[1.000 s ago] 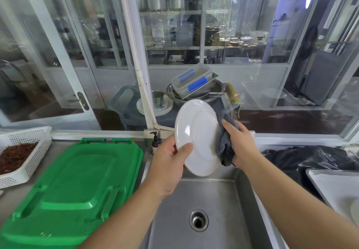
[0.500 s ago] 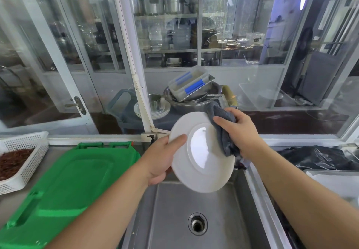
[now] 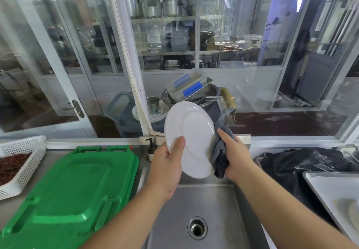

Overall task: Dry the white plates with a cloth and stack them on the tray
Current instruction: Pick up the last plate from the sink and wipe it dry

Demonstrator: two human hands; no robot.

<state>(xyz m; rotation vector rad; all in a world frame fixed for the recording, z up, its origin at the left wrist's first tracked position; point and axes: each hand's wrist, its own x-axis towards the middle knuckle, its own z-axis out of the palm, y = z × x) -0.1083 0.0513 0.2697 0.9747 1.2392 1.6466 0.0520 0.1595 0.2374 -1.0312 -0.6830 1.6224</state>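
The white plate (image 3: 191,139) is held on edge above the sink (image 3: 196,206), its underside toward the camera and its long axis running from upper left to lower right. The left hand (image 3: 167,168) grips it at the lower left rim, thumb across the back and fingers hidden behind. The right hand (image 3: 232,156) is closed round a bunched grey cloth (image 3: 220,151) and presses it against the plate's right edge, so cloth and plate touch there.

The relation that matters for stacking is the tray (image 3: 334,196): it lies to the right of the sink and lower than the plate, on the table, partly cut off by the frame edge. A white rim, probably a plate already set down, shows at its far right. The right hand is the nearer one to the tray, but it is busy with the cloth; the left hand has the plate and would have to carry it across the sink and past the right forearm. The plate would also need tipping from edge-on to flat before it goes down.

Between the sink and the tray lies a dark plastic bag (image 3: 303,163), heaped low, which I judge no real obstacle if the plate is kept high. To the left of the sink sit a green lid (image 3: 73,188) and, beyond it, a white basket (image 3: 23,163) of dried red stuff. Just behind the sink's left corner stands a pump bottle (image 3: 151,148).
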